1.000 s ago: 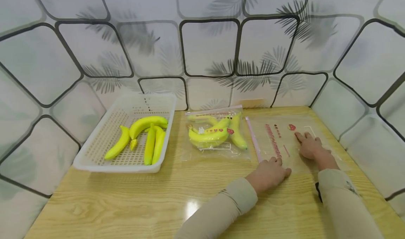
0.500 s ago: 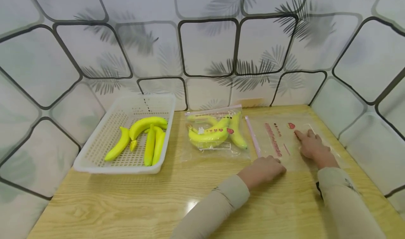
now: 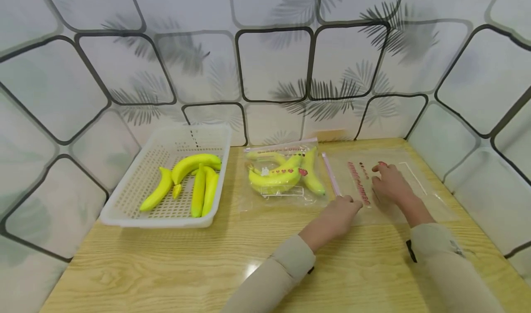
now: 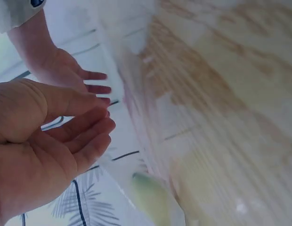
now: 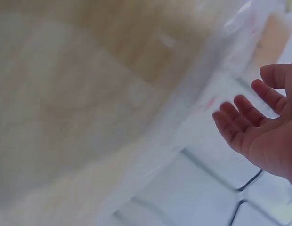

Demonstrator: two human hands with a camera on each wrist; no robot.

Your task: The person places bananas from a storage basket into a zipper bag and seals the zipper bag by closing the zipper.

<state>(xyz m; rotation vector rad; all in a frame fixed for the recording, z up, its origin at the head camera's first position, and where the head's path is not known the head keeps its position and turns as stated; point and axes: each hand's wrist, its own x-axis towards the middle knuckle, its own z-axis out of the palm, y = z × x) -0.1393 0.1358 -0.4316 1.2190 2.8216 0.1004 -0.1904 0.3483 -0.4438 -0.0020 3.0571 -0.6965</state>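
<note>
An empty clear zip bag lies flat on the desk at the right, its pink zip strip along its left edge, just beside a filled bag of bananas; a white basket with loose bananas sits well apart at the left. The left hand rests at the near left corner of the empty bag, by the near end of the zip strip, fingers loosely bent and, from what the head and wrist views show, pinching nothing. The right hand lies on top of the bag near its red print, fingers fairly straight, pressing rather than gripping. In my judgement the step in hand is getting this bag's mouth open. To do it well, the right hand should pin only the lower layer, or hold the bag body far from the mouth, so the film does not slide on the glossy desk. The left fingers should then work at the strip's near end, where the two layers can be parted, and lift only the top layer. A flat press over both layers would keep them stuck together, so light, separate pinches look wiser.
</note>
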